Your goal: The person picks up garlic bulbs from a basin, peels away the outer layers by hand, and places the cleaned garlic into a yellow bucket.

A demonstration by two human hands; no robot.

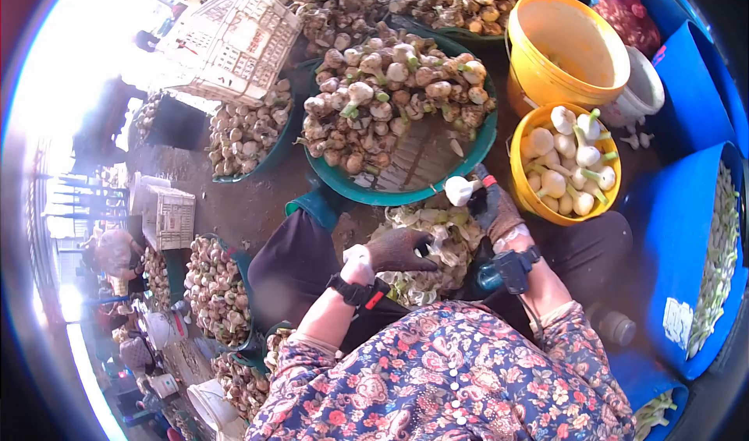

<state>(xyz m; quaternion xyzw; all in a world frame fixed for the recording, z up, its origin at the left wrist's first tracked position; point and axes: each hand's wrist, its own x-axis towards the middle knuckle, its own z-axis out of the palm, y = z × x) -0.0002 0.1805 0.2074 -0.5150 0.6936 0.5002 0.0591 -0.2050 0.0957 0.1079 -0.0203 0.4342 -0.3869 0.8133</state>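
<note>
My right hand (495, 207), in a dark glove, holds a peeled white garlic bulb (459, 191) and something with a red part by its fingers. My left hand (399, 250), also gloved, is over a heap of garlic skins (437, 234) between my knees, its fingers curled apart with nothing visible between them. In front of my hands a green tub (374, 198) holds many unpeeled garlic bulbs (359, 102). To the right of the tub, a yellow bucket (521, 184) holds several cleaned white bulbs (563, 160).
Beyond that bucket stands a larger yellow bucket (524, 51) beside a white bucket (651, 90). Blue containers (663, 230) line the right side. At the upper left is a white crate (246, 43). More garlic tubs and people at work are at the left.
</note>
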